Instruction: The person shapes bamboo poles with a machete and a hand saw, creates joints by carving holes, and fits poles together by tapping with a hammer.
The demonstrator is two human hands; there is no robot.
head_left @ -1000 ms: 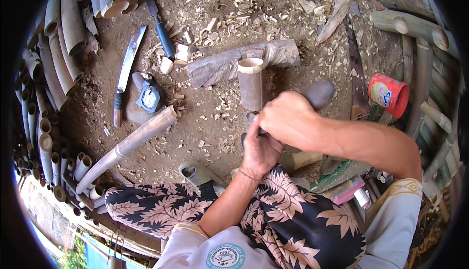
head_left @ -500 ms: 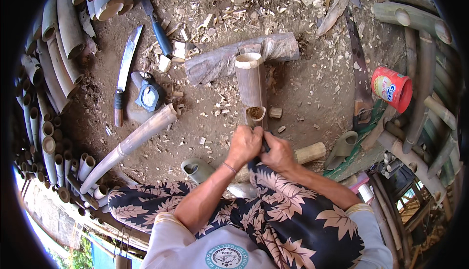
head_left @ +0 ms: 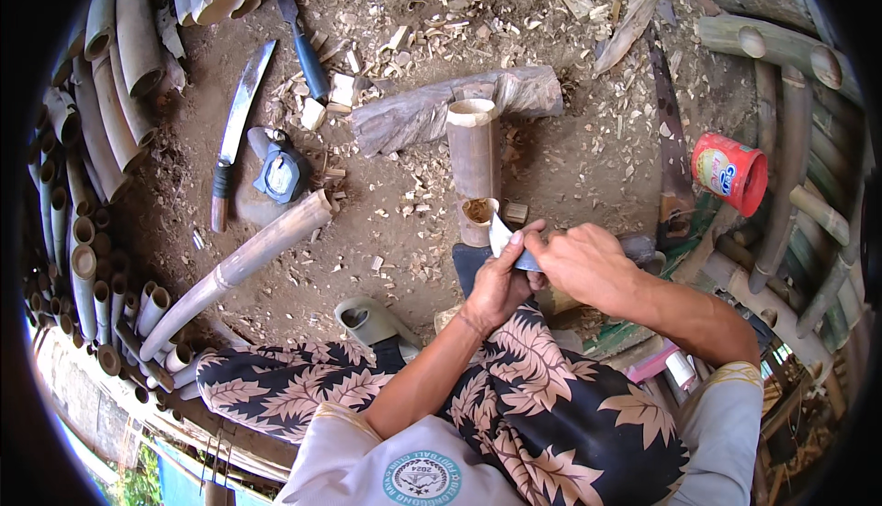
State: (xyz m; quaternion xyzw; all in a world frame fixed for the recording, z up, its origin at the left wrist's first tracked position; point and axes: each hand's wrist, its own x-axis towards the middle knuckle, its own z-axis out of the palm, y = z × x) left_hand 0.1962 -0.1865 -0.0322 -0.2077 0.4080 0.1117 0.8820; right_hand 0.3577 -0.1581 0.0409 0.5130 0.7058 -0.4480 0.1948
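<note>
A bamboo tube [head_left: 475, 159] lies with its far open end on a rough log; a scooped notch [head_left: 479, 211] is cut in its near part. Just beside that notch rises the pale, shiny tip of a knife blade [head_left: 502, 236]. My left hand [head_left: 499, 284] is closed, thumb and fingers pinching the blade. From the right, my right hand [head_left: 585, 265] is closed on the knife, its handle hidden in the fist. A dark piece [head_left: 470, 265] I cannot identify sits at the tube's near end, partly behind my left hand.
The log [head_left: 404, 118] lies crosswise. At left are a machete [head_left: 243, 106], a blue-handled chisel [head_left: 310, 63], a tape measure [head_left: 280, 175] and a long bamboo pole [head_left: 243, 267]. A saw [head_left: 673, 139] and red tub [head_left: 729, 171] lie right. Bamboo stacks flank both sides.
My hands were together at the tube's near end; now the right has moved right and slightly up, the left slightly down and right. The knife blade now shows between them.
</note>
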